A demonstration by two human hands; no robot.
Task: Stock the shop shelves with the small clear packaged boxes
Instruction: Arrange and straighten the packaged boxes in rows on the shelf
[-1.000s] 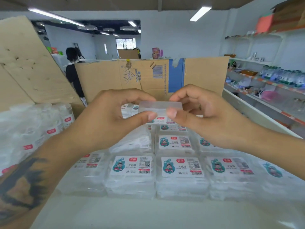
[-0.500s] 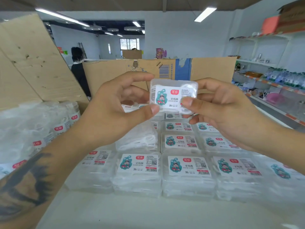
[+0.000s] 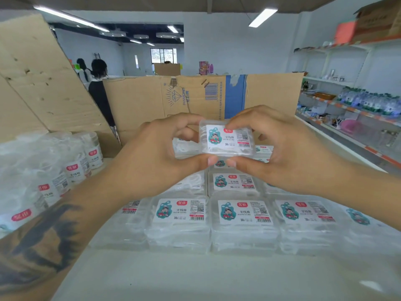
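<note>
- White shop surface (image 3: 195, 276) fills the lower view, carrying rows of stacked clear boxes (image 3: 243, 227) with white labels facing up.
- Behind the rows stands an opened brown cardboard carton (image 3: 152, 101), one flap rising at the far left.
- Round clear tubs (image 3: 73, 170) with red-marked labels lie crowded on the left side of the surface.
- Wall shelves (image 3: 351, 109) on the right hold bottles and small goods; two people stand far back on the left, too distant to describe.
- Both forearms reach in from the lower corners and meet at the middle, above the back rows of boxes.
- One small clear box (image 3: 226, 139) is held up in the air between the hands, label toward the camera and tilted slightly.
- Left hand (image 3: 156, 157) has its grip clamped on the box's left end: thumb under the lower edge, forefinger curled over the top edge.
- Right hand (image 3: 288, 153) mirrors it on the right end, thumb below and fingers arched over the top; the remaining fingers appear to curl behind the box, though they are mostly hidden.
- The two thumb tips lie just beside each other under the box.
- A dark tattoo marks the left forearm.
</note>
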